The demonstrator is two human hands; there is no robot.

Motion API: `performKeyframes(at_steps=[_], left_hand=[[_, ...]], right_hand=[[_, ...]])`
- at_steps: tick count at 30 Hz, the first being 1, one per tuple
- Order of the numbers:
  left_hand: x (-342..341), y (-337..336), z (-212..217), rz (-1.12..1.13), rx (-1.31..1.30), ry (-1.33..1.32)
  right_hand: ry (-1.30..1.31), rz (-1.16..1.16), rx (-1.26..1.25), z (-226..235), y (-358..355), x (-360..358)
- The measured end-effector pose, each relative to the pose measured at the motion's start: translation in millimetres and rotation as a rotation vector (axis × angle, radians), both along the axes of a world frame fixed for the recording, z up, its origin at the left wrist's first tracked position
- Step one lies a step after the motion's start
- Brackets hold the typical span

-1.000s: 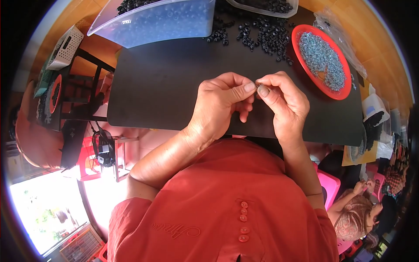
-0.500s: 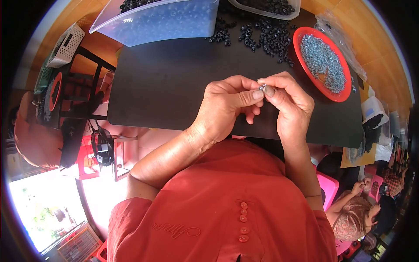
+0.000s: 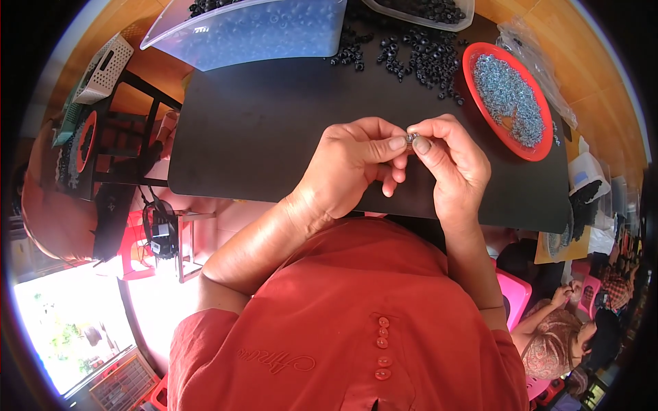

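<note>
Both hands are sitting a little higher over the black counter (image 3: 260, 137) than a second ago, and the fingertips are now pressing closer together. Left hand (image 3: 349, 168) and right hand (image 3: 449, 164) are meeting above the middle of the counter, each pinching the same small metal part (image 3: 410, 138) between thumb and forefinger; the other fingers are curling underneath. That part is too small to tell its exact shape, though it is glinting silver-grey.

Beyond the hands, toward the far edge, loose black rings (image 3: 418, 58) are lying scattered on the counter. Just to the right of them a red round tray (image 3: 480, 58) is holding a heap of small grey metal pieces (image 3: 507, 99). A clear plastic bin (image 3: 253, 31) is overhanging the far left corner, and a second clear tub (image 3: 425, 10) with black rings is standing at the far edge. At the lower right another person (image 3: 576, 335) is sitting near a pink stool (image 3: 514, 294).
</note>
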State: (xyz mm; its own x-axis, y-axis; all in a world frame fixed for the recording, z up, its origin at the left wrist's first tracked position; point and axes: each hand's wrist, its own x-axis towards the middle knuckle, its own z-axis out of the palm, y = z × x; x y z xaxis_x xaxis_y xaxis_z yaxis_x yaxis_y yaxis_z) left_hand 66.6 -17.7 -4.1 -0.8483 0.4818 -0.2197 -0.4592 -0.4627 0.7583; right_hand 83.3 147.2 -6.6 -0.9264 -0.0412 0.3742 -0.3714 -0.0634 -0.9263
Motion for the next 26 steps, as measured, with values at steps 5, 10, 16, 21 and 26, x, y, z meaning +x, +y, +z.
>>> performKeyframes(at_steps=[5, 10, 16, 21, 26], left_hand=[[6.4, 1.2, -2.1, 0.134, -0.280, 0.298], [9.6, 5.2, -8.7, 0.358, -0.583, 0.708], [6.2, 10.0, -7.6, 0.543, -0.798, 1.229], [4.0, 13.3, -6.4, 0.619, -0.945, 1.360], [2.1, 8.8, -11.9, 0.572, -0.929, 1.369]], right_hand=[[0.178, -0.061, 0.245, -1.0, 1.6, -1.3], [0.003, -0.047, 0.120, -1.6, 1.1, -2.6], [-0.154, -0.051, -0.011, -1.8, 1.7, -0.4], [-0.143, -0.016, 0.004, -1.8, 2.9, 0.0], [-0.172, 0.005, 0.000, 0.4, 4.2, 1.8]])
